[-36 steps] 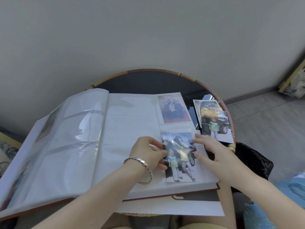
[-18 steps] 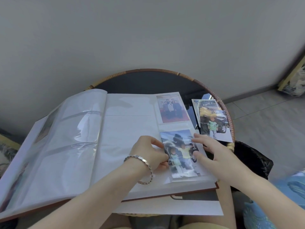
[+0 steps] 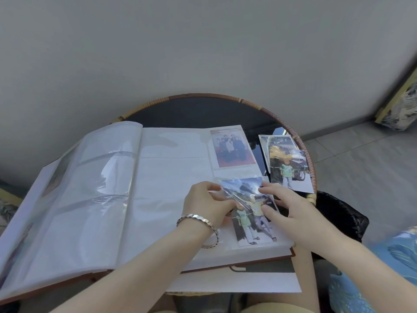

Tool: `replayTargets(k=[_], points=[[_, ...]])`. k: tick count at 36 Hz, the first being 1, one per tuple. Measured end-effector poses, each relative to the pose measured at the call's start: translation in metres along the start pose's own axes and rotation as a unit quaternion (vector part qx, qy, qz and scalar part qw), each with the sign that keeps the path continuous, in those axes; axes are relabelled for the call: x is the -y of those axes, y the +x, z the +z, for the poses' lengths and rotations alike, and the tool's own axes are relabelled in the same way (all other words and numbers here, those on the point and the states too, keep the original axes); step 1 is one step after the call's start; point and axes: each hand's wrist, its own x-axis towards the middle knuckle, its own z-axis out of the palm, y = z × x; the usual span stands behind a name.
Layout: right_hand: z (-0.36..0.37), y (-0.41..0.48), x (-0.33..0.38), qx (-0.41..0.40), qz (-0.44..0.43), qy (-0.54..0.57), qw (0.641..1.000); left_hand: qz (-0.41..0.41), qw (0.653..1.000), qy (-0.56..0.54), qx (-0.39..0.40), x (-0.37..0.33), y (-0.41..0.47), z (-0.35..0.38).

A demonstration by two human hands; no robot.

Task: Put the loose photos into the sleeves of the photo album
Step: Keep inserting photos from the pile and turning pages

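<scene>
The photo album (image 3: pixel 158 172) lies open on a round table. Its upper right sleeve holds a group photo (image 3: pixel 232 147). A photo of two children (image 3: pixel 252 224) lies at the lower right sleeve, under creased clear film (image 3: pixel 237 195). My left hand (image 3: pixel 207 204), with a bracelet on the wrist, pinches that film at the photo's left edge. Fingers spread, my right hand (image 3: pixel 288 213) presses on the photo's right side. Two or three loose photos (image 3: pixel 288 168) lie overlapped on the table right of the album.
The table's woven rim (image 3: pixel 312 170) runs close behind the loose photos. A black bag (image 3: pixel 340 213) sits beyond the rim on the right. A white sheet (image 3: pixel 237 282) sticks out under the album's near edge. A grey wall stands behind.
The photo of two children has shifted a little in the lower right sleeve. The film over its top is now raised and creased at my left fingers. Both hands stay at its edges.
</scene>
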Motion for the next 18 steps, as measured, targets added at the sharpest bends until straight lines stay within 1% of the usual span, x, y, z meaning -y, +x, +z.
replayTargets(k=[3,6,8,11,15,18], points=[[0.0007,0.0005,-0.0010,-0.003,-0.002,0.001,1.000,0.011,0.999,-0.030,-0.018,0.0002,0.0012,0.0040],[0.0013,0.0009,-0.0019,-0.004,-0.004,-0.002,1.000,0.001,0.998,-0.066,-0.022,0.0013,0.0021,0.0059],[0.0014,0.0009,-0.0022,-0.003,-0.003,0.001,1.000,-0.010,0.996,-0.090,-0.014,0.0011,0.0014,0.0052],[0.0017,0.0012,-0.0028,-0.005,-0.006,0.000,1.000,-0.022,0.993,-0.111,0.022,0.0006,0.0010,0.0042],[0.0019,0.0019,-0.0040,-0.007,-0.009,0.001,1.000,-0.045,0.992,-0.097,0.063,-0.0006,0.0017,0.0046],[0.0019,0.0024,-0.0048,-0.007,-0.012,0.005,1.000,-0.045,0.994,-0.079,0.065,-0.0010,0.0029,0.0049]])
